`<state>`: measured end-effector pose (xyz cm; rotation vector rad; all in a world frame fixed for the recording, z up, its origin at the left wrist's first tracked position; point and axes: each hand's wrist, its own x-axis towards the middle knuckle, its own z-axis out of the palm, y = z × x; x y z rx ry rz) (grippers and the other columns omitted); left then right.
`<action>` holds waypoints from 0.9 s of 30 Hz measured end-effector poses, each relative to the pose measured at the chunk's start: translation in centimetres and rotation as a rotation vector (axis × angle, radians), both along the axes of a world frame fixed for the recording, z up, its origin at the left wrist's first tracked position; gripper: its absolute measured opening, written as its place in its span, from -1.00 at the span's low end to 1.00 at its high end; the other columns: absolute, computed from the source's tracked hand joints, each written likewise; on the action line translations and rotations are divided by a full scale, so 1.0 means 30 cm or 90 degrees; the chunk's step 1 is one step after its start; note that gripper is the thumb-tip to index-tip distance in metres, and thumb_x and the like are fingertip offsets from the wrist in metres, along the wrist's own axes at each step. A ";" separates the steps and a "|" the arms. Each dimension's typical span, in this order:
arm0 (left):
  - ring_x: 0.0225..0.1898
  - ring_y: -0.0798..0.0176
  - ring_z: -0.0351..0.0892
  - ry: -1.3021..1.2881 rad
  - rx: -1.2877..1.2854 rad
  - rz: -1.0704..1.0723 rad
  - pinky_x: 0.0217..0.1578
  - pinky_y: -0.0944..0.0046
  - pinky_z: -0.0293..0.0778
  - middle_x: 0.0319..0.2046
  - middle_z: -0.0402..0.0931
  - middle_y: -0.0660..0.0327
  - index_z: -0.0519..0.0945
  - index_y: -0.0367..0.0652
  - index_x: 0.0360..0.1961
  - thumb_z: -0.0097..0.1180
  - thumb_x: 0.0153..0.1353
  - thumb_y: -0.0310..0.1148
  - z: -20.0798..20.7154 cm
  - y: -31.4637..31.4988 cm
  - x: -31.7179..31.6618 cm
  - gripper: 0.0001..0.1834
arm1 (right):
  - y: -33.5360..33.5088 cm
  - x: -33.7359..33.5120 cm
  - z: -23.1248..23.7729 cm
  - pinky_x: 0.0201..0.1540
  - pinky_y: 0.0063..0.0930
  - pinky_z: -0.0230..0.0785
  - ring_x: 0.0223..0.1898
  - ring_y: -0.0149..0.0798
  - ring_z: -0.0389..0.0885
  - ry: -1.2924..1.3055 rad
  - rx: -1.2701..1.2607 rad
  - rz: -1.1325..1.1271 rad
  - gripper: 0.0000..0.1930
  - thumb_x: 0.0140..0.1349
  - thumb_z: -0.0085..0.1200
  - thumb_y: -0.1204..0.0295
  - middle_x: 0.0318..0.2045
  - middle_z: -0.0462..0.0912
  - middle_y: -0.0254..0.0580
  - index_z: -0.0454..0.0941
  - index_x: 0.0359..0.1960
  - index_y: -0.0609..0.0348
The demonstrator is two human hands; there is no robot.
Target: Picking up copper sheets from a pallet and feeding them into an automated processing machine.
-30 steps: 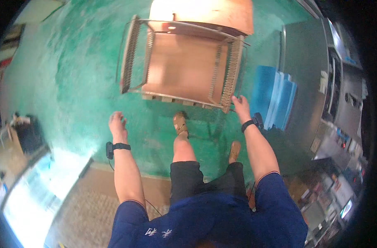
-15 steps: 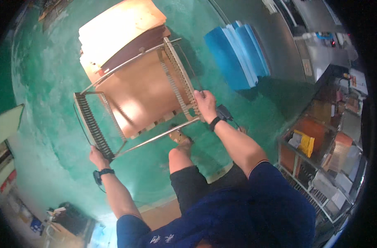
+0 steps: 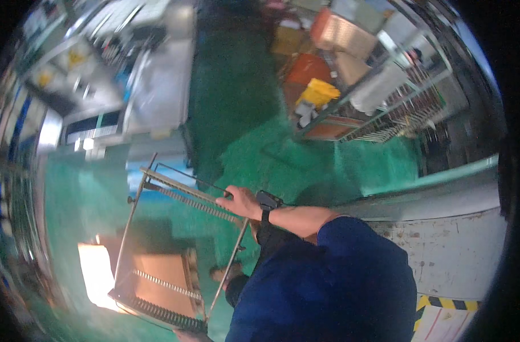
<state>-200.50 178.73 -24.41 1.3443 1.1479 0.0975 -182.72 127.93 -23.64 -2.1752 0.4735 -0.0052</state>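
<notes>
Gripping one toothed side of the pale metal rack with comb-like rails [image 3: 157, 312], your right hand [image 3: 240, 202] is closed on it; your left hand [image 3: 189, 336], cropped at the opposite side, hides its grip. The rack, beside you, overlaps the flat copper-coloured sheets [image 3: 169, 264]. Earlier it sat ahead; you've turned right, apparently carrying it.

My right hand [image 3: 241, 202] grips one side of a rack frame [image 3: 197, 205], my left hand [image 3: 191, 336] the opposite side. Below, between my hands, lies a sheet stack [image 3: 163, 268] (seen through the frame). Ahead-right of my right hand stands a shelf unit [image 3: 399, 85], a bag [image 3: 319, 92] on it.
</notes>
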 end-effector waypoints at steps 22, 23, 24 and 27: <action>-0.51 0.33 0.45 -0.110 -0.203 -1.222 -0.55 0.26 0.32 -0.51 0.51 0.26 0.51 -0.17 -0.34 -0.05 0.47 -0.17 0.133 -2.217 1.138 -0.68 | -1.675 -0.893 0.963 -0.03 -0.10 0.53 -0.08 0.16 0.68 0.330 -0.359 -0.744 -0.26 -0.02 0.34 -0.17 -0.13 0.70 0.21 0.63 -0.09 0.34; -0.49 0.32 0.49 -0.116 -0.190 -1.321 -0.55 0.25 0.34 -0.48 0.55 0.25 0.53 -0.19 -0.33 -0.04 0.45 -0.21 0.077 -2.271 1.110 -0.70 | -1.695 -0.943 0.962 -0.04 -0.08 0.53 -0.10 0.16 0.69 0.371 -0.372 -0.751 -0.28 -0.05 0.35 -0.16 -0.16 0.71 0.19 0.64 -0.13 0.33; -0.47 0.23 0.52 -0.274 -0.110 -1.468 -0.50 0.22 0.40 -0.45 0.57 0.17 0.55 -0.22 -0.30 -0.03 0.45 -0.24 -0.107 -2.302 1.113 -0.72 | -1.725 -0.983 0.959 -0.06 -0.07 0.54 -0.12 0.16 0.69 0.407 -0.384 -0.747 -0.29 -0.07 0.35 -0.14 -0.19 0.71 0.18 0.65 -0.16 0.33; -0.36 0.05 0.61 0.179 -0.132 -1.528 -0.35 0.15 0.50 -0.32 0.62 0.01 0.58 -0.29 -0.19 0.04 0.40 -0.28 -0.155 -2.494 0.969 -0.75 | -1.792 -1.159 0.956 -0.11 -0.04 0.56 -0.18 0.16 0.71 0.486 -0.372 -0.784 -0.36 -0.13 0.36 -0.08 -0.26 0.72 0.16 0.67 -0.23 0.31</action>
